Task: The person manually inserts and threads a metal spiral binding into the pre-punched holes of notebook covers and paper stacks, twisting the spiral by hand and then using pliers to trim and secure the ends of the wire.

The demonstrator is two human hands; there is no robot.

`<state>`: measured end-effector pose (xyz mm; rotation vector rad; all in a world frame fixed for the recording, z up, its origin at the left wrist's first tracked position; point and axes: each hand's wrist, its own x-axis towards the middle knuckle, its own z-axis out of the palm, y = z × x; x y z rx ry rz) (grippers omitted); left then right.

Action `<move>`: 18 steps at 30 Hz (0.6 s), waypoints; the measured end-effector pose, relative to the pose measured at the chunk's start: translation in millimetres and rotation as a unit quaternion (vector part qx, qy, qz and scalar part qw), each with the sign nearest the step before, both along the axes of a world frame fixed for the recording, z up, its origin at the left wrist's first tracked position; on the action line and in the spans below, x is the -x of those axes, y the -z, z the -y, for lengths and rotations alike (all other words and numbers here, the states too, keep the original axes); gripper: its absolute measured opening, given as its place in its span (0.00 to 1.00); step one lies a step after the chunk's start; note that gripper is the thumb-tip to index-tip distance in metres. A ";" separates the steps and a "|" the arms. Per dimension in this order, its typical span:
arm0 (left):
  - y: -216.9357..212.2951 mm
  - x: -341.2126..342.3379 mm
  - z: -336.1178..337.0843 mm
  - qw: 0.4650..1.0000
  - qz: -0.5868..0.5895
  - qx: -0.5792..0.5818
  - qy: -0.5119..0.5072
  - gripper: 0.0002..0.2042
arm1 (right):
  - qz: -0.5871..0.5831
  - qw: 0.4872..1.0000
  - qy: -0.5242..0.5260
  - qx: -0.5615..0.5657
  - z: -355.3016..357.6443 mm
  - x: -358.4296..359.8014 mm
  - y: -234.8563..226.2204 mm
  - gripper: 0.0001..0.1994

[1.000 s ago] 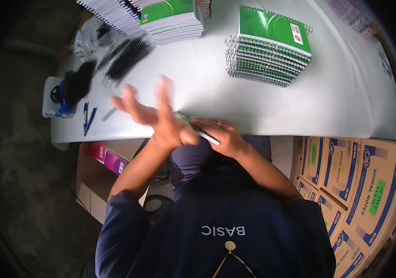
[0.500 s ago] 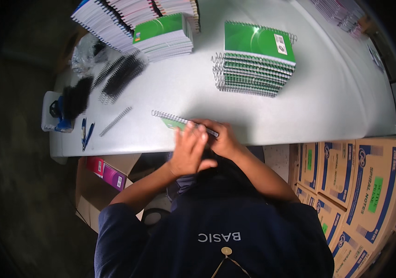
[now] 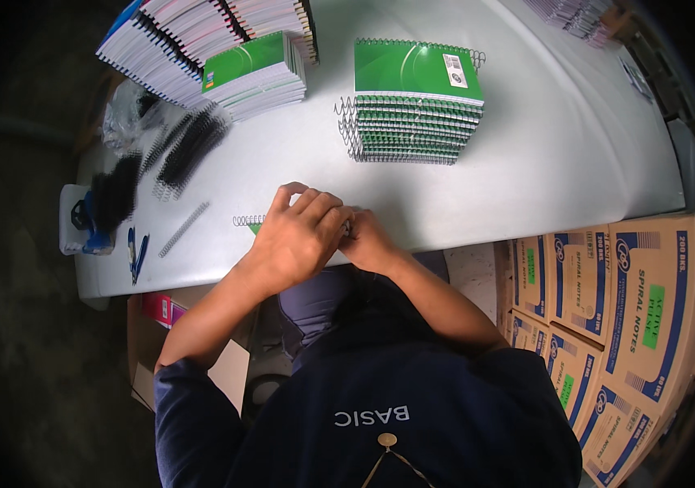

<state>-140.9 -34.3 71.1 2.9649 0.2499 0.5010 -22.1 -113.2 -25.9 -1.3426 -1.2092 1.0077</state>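
Observation:
A small green-covered spiral notebook (image 3: 256,227) is held near the table's front edge, mostly hidden by my hands. Its wire coil (image 3: 246,220) sticks out on the left, past the cover. My left hand (image 3: 302,233) lies over it with fingers curled down toward the right end of the binding. Closed around that right end is my right hand (image 3: 370,242); its fingertips are partly hidden behind the left. A loose wire coil (image 3: 184,230) rests on the table to the left, with blue-handled pliers (image 3: 137,255) beside it.
Farther off stands a stack of green spiral notebooks (image 3: 416,73). Unbound green-covered pads (image 3: 254,69) sit by tall rows of notebooks (image 3: 193,37). Bundles of black coils (image 3: 189,146) lie at the left. Cardboard cartons (image 3: 648,317) are stacked at the right, below the white table (image 3: 542,163).
My left hand has gone from spread fingers to curled ones, over the notebook's binding. The right hand keeps hold of the notebook. The whole view has shifted slightly.

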 end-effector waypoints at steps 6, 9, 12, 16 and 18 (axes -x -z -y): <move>-18.7 -9.3 0.5 0.999 0.001 0.031 0.011 0.10 | 0.035 0.999 0.002 0.020 14.6 -7.1 -23.5 0.06; -27.9 -16.4 6.2 0.999 0.035 0.039 -0.004 0.11 | 0.001 0.999 0.010 -0.054 17.7 -13.7 -35.6 0.06; -55.1 -23.3 9.5 0.997 0.070 0.018 -0.022 0.13 | -0.031 0.992 0.001 -0.121 19.6 -27.3 -59.2 0.07; -116.5 -42.1 -11.0 0.988 0.140 0.019 -0.069 0.16 | 0.122 0.908 0.139 -0.376 16.8 -74.0 -114.9 0.21; -116.6 -52.0 -31.8 0.976 0.211 0.004 -0.062 0.15 | 0.151 0.885 0.170 -0.407 7.5 -106.9 -142.4 0.16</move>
